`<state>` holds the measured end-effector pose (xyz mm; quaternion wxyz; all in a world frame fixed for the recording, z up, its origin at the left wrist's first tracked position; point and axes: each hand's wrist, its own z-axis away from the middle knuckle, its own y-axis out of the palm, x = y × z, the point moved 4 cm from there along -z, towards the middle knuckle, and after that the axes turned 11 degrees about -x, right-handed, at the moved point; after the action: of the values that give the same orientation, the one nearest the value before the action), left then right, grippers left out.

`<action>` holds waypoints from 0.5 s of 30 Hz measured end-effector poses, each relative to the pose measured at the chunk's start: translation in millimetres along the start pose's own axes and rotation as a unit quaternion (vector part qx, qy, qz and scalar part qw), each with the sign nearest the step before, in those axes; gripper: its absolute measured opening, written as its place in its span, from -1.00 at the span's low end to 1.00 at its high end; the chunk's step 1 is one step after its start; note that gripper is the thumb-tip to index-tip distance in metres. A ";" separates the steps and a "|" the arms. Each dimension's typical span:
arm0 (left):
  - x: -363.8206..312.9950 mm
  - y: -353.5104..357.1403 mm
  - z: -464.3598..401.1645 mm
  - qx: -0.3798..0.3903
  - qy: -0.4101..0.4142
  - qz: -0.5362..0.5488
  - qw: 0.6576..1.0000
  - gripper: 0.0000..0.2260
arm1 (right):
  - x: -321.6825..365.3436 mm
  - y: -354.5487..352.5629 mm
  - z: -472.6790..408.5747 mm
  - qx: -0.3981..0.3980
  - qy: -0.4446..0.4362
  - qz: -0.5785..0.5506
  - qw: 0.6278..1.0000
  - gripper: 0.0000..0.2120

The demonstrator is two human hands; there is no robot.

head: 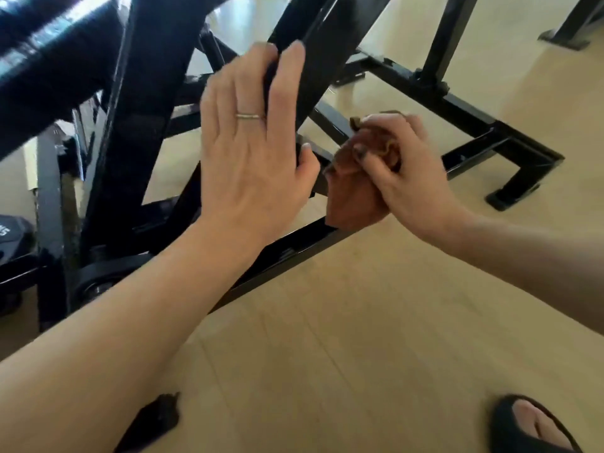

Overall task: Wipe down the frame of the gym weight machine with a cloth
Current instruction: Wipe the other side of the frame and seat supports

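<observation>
The setting is a gym or fitness room. Evidence: a black steel weight machine frame point(143, 103) of square tubing with angled braces and floor-level feet, a black weight plate point(13, 237) at the left edge, and a second black equipment base point(568, 34) standing on the pale wood-look floor point(376, 338).

The room is bright, with soft daylight that seems to come from the far top. White glare shines on the black frame point(49, 44) at top left. The floor point(359, 322) looks pale. Everything is a bit blurry, and straight bars bend near the edges.
</observation>
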<state>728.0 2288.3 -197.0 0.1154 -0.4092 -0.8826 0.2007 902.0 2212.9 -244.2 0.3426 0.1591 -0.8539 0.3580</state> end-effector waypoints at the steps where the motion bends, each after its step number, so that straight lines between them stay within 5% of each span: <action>1: -7.9 7.4 -4.4 0.007 0.014 -0.012 1.000 -0.36 | 2.5 4.0 -7.9 -0.022 0.021 -0.025 0.999 -0.69; 12: -33.8 7.9 -6.5 0.043 0.029 -0.107 0.993 -0.34 | -10.1 60.8 -22.5 0.011 0.039 -0.178 0.983 -0.77; 15: -52.1 -5.5 -4.2 0.004 0.125 -0.106 0.986 -0.37 | -53.9 58.9 -18.4 0.014 0.073 -0.156 0.985 -0.77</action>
<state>759.1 2246.2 -192.8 0.2472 -0.3346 -0.8988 0.1383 918.7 2268.4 -302.0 0.4533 0.2687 -0.7862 0.3227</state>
